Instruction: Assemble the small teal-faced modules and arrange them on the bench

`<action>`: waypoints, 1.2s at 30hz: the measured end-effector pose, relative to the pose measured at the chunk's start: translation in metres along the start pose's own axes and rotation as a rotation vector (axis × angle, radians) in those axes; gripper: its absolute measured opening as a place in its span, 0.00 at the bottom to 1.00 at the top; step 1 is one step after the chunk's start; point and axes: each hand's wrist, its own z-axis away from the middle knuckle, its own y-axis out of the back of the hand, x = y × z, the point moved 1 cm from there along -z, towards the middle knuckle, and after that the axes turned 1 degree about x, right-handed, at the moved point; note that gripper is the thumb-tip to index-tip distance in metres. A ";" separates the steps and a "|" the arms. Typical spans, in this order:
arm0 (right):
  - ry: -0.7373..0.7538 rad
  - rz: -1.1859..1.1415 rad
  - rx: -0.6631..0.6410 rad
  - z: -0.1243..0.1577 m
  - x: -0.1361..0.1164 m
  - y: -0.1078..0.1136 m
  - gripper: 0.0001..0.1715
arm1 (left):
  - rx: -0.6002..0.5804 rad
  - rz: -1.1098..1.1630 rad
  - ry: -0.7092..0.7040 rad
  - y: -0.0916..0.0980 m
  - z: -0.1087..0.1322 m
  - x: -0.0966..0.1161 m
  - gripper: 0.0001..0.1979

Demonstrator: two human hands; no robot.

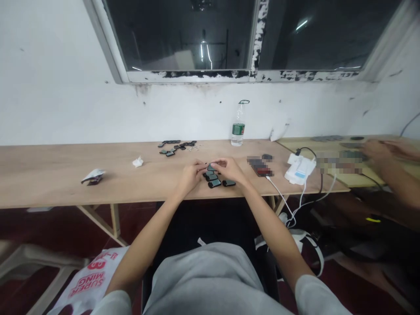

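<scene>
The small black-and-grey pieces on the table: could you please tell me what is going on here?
A person's left hand and right hand hold a small, flat black-and-grey piece between their fingertips. More such pieces lie close by on the light-brown wooden table, near its front edge, and another cluster lies farther back to the left. At right, a co-worker's hands are over a yellowish table; blur hides what they hold.

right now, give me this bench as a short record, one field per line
right hand grip: on a small grey-green piece
left hand grip: beside that piece; contact unclear
near hands: similar dark-edged pieces on wooden table
left rear: scattered dark pieces
rear: clear bottle, green label
right: dark device, partly pixelated; white cable
far right: another person's hands, blurred
</scene>
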 end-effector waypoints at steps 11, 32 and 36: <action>-0.014 0.038 -0.102 0.008 -0.008 0.006 0.25 | 0.015 0.683 0.371 -0.002 0.000 -0.015 0.21; -0.298 0.486 -0.124 -0.001 0.049 0.066 0.14 | -0.338 -0.041 0.331 0.020 0.004 -0.079 0.21; -0.287 0.731 -0.056 -0.001 0.041 0.060 0.16 | -0.373 -0.001 0.355 0.017 0.004 -0.084 0.20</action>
